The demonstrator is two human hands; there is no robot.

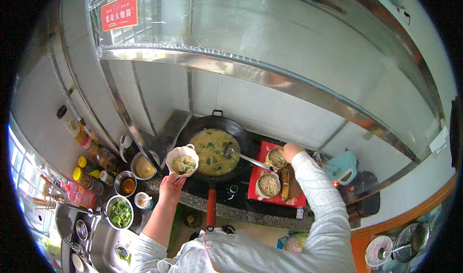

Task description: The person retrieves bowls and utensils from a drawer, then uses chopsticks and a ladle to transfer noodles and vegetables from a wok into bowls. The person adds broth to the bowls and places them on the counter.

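My left hand [172, 189] grips the lower handle of a white scalloped bowl [182, 161] that contains noodles and greens, held over the left edge of a black wok [220, 128]. Soup with leafy greens [213, 151] fills the bottom of the wok, and a metal ladle [253, 160] leans in it, its handle reaching right. On a red mat [255, 180] my right hand [291, 152] is at the rim of a yellow bowl [277, 158] of noodles; its fingers are partly hidden. Just below stands a white bowl of noodles [268, 185], beside a bundle of dry noodles or sticks [285, 186].
Left of the stove stand a bowl of greens [120, 212], a bowl of dark sauce [127, 184], a bowl of pale liquid [144, 166] and seasoning jars [86, 180]. The wok's red handle [211, 208] points towards me. A blue kettle [342, 167] stands at right; a sink [105, 244] lies lower left.
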